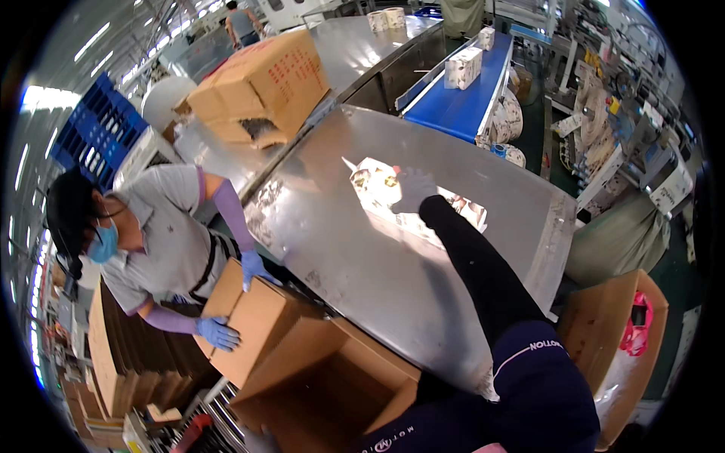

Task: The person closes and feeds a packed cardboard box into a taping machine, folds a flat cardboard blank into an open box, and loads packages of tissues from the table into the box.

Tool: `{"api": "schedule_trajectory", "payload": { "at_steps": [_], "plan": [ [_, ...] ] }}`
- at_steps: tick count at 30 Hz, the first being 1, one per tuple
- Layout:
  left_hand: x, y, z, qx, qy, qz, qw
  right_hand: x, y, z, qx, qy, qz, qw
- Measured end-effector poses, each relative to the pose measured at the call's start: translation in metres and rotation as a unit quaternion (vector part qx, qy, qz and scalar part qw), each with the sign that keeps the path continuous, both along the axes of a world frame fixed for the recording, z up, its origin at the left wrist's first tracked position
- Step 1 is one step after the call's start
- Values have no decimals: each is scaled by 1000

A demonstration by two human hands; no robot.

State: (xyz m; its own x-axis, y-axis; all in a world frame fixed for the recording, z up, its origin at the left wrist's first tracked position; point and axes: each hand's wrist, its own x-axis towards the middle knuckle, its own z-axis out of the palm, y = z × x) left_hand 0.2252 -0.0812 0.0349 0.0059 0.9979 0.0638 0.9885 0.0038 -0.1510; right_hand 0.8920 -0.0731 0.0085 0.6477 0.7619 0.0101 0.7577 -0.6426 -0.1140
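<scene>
A row of glossy white packs [375, 182] with a dark and coloured print lies on the steel table, lit brightly. My right hand [414, 190], in a pale glove, reaches across from the right and grips the packs near their middle, covering part of them. At the lower edge, a greyish shape [261, 439] beside an open cardboard box [332, 411] looks like my gloved left hand; its fingers do not show. That box stands against the table's near edge with its flaps up, and its visible inside is bare brown card.
On the left a masked co-worker [162, 241] in blue gloves handles a cardboard carton [253, 321]. A blue conveyor belt [461, 98] carries white printed packs at the back. A large carton [264, 87] sits far left; another open box [596, 317] stands at right.
</scene>
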Motion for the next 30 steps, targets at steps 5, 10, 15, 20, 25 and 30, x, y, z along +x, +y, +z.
{"api": "schedule_trajectory", "payload": {
  "at_steps": [5,10,15,20,25,30],
  "plan": [
    [29,0,16,112,-11,-116,987,-14,-85,6,-1,61,-59,996],
    [120,-2,90,20,-286,-351,891,-30,-123,4,40,77,23,996],
    [270,-2,74,-58,-269,-569,775,-67,-147,11,48,200,205,957],
    [386,10,-7,14,-15,-715,698,-129,-143,15,-11,122,307,944],
    [413,7,-12,-47,39,-709,702,-83,-185,-7,140,271,101,947],
    [422,13,-6,-103,-20,-715,692,40,-160,-53,154,137,124,971]
  ]
}}
